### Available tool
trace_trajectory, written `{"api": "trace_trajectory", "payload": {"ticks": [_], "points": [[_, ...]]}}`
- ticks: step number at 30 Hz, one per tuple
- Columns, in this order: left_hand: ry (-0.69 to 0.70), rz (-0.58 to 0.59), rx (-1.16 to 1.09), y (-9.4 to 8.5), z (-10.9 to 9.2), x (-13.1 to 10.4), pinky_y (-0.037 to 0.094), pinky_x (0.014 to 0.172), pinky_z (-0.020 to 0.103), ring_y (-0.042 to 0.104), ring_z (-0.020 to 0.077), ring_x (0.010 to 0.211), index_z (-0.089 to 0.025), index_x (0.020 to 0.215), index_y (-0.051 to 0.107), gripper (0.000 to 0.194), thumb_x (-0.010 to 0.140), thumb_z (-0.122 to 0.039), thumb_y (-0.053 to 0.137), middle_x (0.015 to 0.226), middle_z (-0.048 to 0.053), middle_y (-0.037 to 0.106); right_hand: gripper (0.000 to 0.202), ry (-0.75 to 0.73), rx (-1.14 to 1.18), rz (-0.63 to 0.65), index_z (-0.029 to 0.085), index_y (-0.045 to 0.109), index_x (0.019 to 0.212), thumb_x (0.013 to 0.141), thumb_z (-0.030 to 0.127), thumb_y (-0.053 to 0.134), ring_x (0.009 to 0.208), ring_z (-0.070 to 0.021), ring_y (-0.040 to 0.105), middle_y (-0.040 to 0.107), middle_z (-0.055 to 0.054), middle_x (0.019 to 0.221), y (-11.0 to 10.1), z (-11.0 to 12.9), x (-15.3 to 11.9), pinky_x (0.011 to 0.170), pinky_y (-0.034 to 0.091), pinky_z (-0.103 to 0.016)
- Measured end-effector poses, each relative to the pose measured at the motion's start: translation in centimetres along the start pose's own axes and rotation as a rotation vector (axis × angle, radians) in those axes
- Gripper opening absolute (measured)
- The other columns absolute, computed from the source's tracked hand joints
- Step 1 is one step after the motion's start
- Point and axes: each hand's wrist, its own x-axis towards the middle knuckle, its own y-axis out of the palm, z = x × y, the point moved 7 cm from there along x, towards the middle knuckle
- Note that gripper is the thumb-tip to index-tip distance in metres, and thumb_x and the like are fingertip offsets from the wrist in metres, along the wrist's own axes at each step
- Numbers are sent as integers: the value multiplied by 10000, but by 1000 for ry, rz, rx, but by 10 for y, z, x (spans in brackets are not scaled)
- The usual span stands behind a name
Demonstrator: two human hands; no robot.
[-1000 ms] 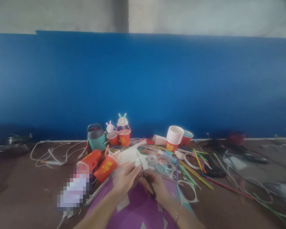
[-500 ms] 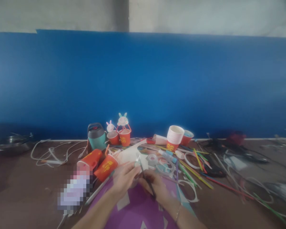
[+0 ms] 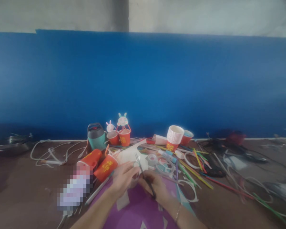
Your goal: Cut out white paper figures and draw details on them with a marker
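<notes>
Head view: scissors (image 3: 143, 174) in the right hand (image 3: 155, 184), left hand (image 3: 124, 178) alongside, both above the purple sheet (image 3: 139, 206).
The right hand is closed around the scissors' dark handles; the blades point away from the person, up and to the left, past the left fingertips. The left hand's fingers are bent inward next to the blades; blur prevents telling whether they grip anything. The scissors are at the centre of the work area, between the two hands. Beyond the blades lies a white sheet (image 3: 128, 155), with a tape roll (image 3: 152, 159) to its right. A tipped orange cup (image 3: 106, 167) lies to the left of the left hand. A cup stack (image 3: 175, 137) stands farther back, right of centre.
</notes>
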Motion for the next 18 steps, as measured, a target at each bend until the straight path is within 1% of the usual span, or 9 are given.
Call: {"api": "trace_trajectory", "payload": {"ticks": [5,9,13,18], "points": [[5,-22,-46,-1,7,2,297,553,244,349,122,591,-204,554,405,337,742,-448,543,586,-38,380,485,3,-13,-10,184,491,605,618,613,717,438,-58,307,366,86,477,-1,1,0,415,230,-203],[-6,-61,-71,2,11,1,301,567,250,378,132,616,-197,629,470,355,760,-518,541,628,-30,429,471,-18,24,-33,182,512,622,623,605,720,425,-56,315,388,83,472,-3,0,2,403,238,-200],[12,-90,-68,6,8,-1,297,582,257,365,137,620,-198,644,484,405,742,-587,539,621,-40,413,469,18,60,12,196,482,618,622,598,724,364,-49,280,353,104,412,1,-8,2,363,211,-198],[-4,-85,-59,2,8,-1,297,596,259,353,132,612,-200,594,452,388,739,-547,549,599,-42,402,478,25,47,11,200,461,607,621,598,724,383,-48,283,360,101,434,1,-5,0,375,211,-194]]}}
